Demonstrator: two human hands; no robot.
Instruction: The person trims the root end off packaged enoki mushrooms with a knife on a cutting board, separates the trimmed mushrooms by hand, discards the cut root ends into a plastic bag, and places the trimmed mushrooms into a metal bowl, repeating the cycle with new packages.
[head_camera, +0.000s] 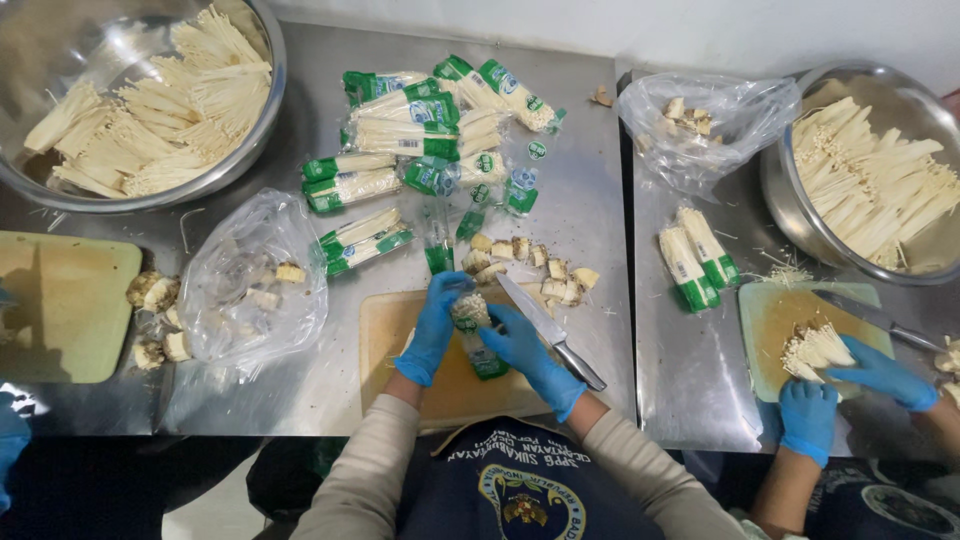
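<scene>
Blue nitrile gloves cover both of the person's hands, which meet over a tan cutting board at the near edge of the steel table; between them lies a packet of enoki mushrooms, a slim clear plastic sleeve with green print at its lower end and a pale, clumped root mass at its top; the left hand is curled around the upper part of the packet, grasping it; the right hand rests on the packet's lower side, fingers closed against the plastic, with a knife lying just beside it, long grey blade angled up-left and dark handle down-right; whether that hand also touches the handle, I cannot tell.

Beyond the board sits a scatter of cut mushroom bases, stubby and beige with rough brown ends; farther back, a heap of unopened packets, glossy, green and white; a crumpled clear bag to the left holds more trimmed bases; a large steel bowl at the far left corner is filled with loose cream-white stalks, thin and straight.

At the right, a co-worker's gloved hands press a fan of stalks on a green board, beside a second steel bowl of stalks.
</scene>
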